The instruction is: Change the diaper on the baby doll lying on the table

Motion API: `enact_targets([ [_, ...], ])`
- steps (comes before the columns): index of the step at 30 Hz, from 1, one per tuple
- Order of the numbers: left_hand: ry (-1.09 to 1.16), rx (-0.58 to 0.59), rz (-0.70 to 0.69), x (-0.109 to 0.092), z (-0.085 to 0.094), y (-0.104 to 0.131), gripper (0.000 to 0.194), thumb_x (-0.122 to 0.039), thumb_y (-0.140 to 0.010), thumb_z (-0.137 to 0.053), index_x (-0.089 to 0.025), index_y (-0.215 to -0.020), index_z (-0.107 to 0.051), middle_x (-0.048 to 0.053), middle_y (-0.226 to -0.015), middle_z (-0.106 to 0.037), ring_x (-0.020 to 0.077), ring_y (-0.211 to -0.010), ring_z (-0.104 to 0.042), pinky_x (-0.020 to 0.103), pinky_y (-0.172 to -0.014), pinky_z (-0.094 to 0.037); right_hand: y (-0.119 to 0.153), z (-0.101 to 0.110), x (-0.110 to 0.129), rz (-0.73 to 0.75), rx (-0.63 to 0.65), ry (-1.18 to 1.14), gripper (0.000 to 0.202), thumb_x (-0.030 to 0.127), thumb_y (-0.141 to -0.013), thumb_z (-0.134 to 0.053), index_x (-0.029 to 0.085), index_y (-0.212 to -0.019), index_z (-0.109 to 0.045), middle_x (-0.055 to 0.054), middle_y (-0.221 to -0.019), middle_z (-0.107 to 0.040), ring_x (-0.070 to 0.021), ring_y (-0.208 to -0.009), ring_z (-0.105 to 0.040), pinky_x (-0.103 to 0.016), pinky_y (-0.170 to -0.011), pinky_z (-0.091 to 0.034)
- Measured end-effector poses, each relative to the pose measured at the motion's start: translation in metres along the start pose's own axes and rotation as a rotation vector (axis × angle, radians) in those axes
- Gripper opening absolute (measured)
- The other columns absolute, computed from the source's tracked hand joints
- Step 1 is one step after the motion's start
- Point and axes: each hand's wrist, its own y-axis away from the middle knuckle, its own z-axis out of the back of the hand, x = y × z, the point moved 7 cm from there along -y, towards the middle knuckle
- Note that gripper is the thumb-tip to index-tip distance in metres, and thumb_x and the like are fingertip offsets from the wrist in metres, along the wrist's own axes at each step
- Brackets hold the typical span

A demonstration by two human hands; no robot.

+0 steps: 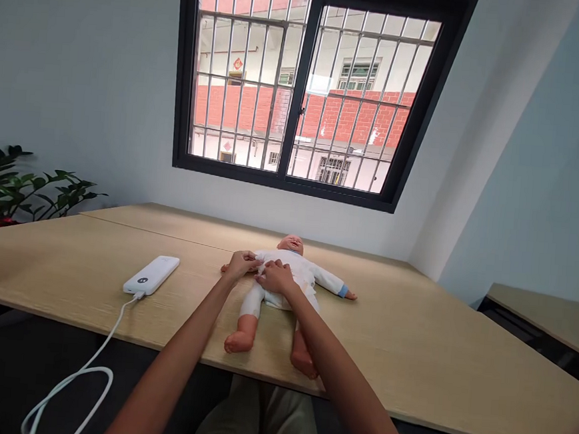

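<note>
A baby doll [293, 245] lies on its back on the wooden table [385, 331], head toward the window and bare feet near the front edge. It wears a white garment [298, 263] with a blue cuff showing on the arm at the right. My left hand [243, 265] pinches white cloth at the left side of the doll's torso. Just right of it, my right hand [275, 276] rests on the torso with bent fingers at the cloth. What lies beneath its fingertips is hidden.
A white power bank [152, 275] lies on the table at the left, its white cable [111, 337] hanging over the front edge. A potted plant [21, 189] stands far left. Behind the table is a wall with a barred window [299, 91]; another table [547, 317] is at the right.
</note>
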Motion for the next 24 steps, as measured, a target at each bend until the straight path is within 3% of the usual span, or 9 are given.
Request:
enact_targets([
  [3,0.033,0.036,-0.022,0.005,-0.017,-0.001,0.043,-0.045,-0.046,-0.083,-0.014,-0.064,-0.06,-0.002,-0.056,-0.058,0.0095,-0.051,-0.051,0.023,-0.051,-0.041,0.002,-0.007,-0.004,-0.028,-0.013,0.028,0.033,0.045,-0.081,-0.06,0.017,-0.098,-0.069,-0.02,-0.117,-0.061,-0.0391,-0.117,-0.048,-0.055,-0.094,-0.033],
  [6,0.049,0.044,-0.059,0.01,-0.029,-0.003,0.038,-0.044,-0.051,-0.08,-0.015,-0.065,-0.06,0.0,-0.059,-0.061,0.0115,-0.056,-0.055,0.024,-0.057,-0.045,0.005,-0.004,-0.021,-0.113,-0.089,-0.104,0.037,0.051,-0.078,-0.061,0.018,-0.096,-0.063,-0.016,-0.11,-0.061,-0.0329,-0.107,-0.052,-0.046,-0.089,-0.04],
  [9,0.04,0.044,-0.101,0.014,-0.035,-0.005,0.033,-0.042,-0.056,-0.077,-0.015,-0.066,-0.062,0.003,-0.066,-0.066,0.0154,-0.065,-0.06,0.027,-0.066,-0.048,0.008,0.004,-0.038,-0.15,-0.241,-0.306,0.033,0.041,-0.073,-0.064,0.017,-0.095,-0.057,-0.011,-0.103,-0.059,-0.0232,-0.092,-0.055,-0.035,-0.08,-0.045],
  [13,-0.01,0.064,-0.147,0.015,-0.038,-0.005,0.027,-0.04,-0.066,-0.071,-0.014,-0.072,-0.067,0.007,-0.076,-0.071,0.0196,-0.074,-0.063,0.03,-0.073,-0.049,0.011,0.014,-0.044,-0.095,-0.412,-0.414,0.02,0.031,-0.072,-0.061,0.018,-0.087,-0.057,-0.004,-0.09,-0.058,-0.0191,-0.083,-0.053,-0.032,-0.079,-0.045],
  [17,-0.067,0.093,-0.185,0.013,-0.037,-0.001,0.028,-0.041,-0.074,-0.066,-0.013,-0.078,-0.07,0.008,-0.082,-0.073,0.0223,-0.082,-0.065,0.033,-0.081,-0.049,0.012,0.017,-0.04,-0.061,-0.438,-0.448,0.014,0.023,-0.076,-0.053,0.017,-0.087,-0.059,-0.003,-0.078,-0.061,-0.0194,-0.078,-0.055,-0.033,-0.078,-0.044],
  [24,-0.179,0.125,-0.236,0.012,-0.036,0.001,0.028,-0.039,-0.075,-0.066,-0.015,-0.089,-0.071,0.009,-0.097,-0.072,0.0231,-0.095,-0.064,0.035,-0.09,-0.048,0.015,0.021,-0.046,-0.168,-0.491,-0.494,0.015,0.015,-0.076,-0.044,0.019,-0.082,-0.057,-0.007,-0.086,-0.064,-0.0198,-0.081,-0.057,-0.032,-0.078,-0.044],
])
